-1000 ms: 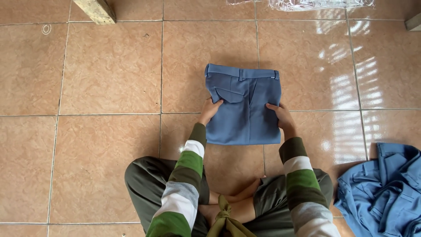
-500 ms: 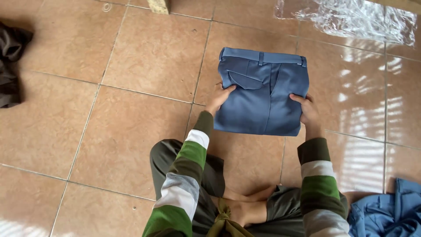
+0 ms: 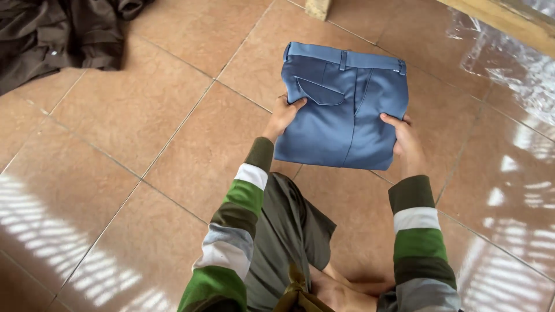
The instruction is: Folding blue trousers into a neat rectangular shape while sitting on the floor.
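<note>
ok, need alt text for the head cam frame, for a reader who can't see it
A seated person grips a folded pair of blue trousers by its edges, left hand and right hand, over a brown tiled floor. Both arms wear green, white and grey striped sleeves. A dark garment lies crumpled at top left.

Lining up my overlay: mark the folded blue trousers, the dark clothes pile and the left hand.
folded blue trousers (image 3: 347,115), head view, centre panel.
dark clothes pile (image 3: 58,34), head view, middle folds.
left hand (image 3: 281,117), head view, back of hand.
</note>
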